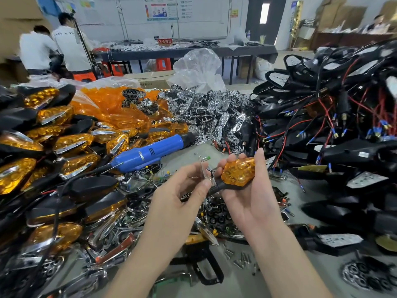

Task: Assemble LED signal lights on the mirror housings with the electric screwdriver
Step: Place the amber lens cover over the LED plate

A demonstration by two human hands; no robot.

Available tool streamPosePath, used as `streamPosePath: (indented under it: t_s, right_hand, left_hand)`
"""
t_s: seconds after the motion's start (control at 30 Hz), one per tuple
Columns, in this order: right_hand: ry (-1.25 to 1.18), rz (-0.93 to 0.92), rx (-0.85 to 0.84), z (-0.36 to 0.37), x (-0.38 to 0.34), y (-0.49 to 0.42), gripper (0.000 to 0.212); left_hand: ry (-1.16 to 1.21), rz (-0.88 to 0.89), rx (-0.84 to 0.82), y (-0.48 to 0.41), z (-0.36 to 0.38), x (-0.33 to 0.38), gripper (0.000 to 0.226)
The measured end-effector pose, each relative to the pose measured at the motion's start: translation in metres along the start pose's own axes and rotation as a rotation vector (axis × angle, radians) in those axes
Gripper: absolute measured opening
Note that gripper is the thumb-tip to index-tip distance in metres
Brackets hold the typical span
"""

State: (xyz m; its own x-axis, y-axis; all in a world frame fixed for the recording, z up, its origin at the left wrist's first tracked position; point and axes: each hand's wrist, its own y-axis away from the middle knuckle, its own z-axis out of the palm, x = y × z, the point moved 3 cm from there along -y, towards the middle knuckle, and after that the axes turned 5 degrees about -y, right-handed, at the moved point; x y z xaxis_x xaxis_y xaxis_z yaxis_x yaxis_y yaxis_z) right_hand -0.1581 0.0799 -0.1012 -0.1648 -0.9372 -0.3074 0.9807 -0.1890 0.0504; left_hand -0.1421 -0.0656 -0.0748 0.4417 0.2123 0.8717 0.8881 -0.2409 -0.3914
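My right hand (pixel 247 196) grips a black mirror housing with an amber signal lens (pixel 237 173) fitted on it, held up over the table's middle. My left hand (pixel 182 190) pinches a thin chrome trim strip (pixel 203 168) right beside the housing's left end. The blue electric screwdriver (pixel 150 152) lies on the table behind my hands, its tip pointing right and its black cable trailing left. Loose screws (pixel 242 259) lie scattered near the front.
Finished amber-lens housings (pixel 53 147) are heaped at the left. Loose amber lenses (pixel 111 108) and chrome reflectors (pixel 214 112) are piled at the back. Black housings with red and black wires (pixel 333 117) are stacked at the right. Two people stand at the far left.
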Motion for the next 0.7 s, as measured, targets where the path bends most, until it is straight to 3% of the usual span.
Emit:
streamPosePath:
  t_s: [0.17, 0.33, 0.5, 0.7]
  right_hand:
    - [0.055, 0.004, -0.013, 0.004, 0.0, 0.004, 0.041]
    - [0.259, -0.017, -0.051, 0.01, 0.006, 0.01, 0.042]
    - [0.365, -0.003, -0.036, 0.012, 0.011, 0.015, 0.055]
    - [0.433, 0.012, -0.063, 0.014, 0.015, 0.018, 0.043]
  left_hand:
    - [-0.031, 0.029, -0.011, 0.0, 0.0, -0.002, 0.033]
    - [-0.187, 0.125, -0.012, 0.0, 0.001, -0.002, 0.036]
    - [-0.245, 0.182, 0.007, 0.001, 0.002, -0.003, 0.039]
    - [-0.288, 0.223, 0.021, 0.001, 0.001, -0.004, 0.04]
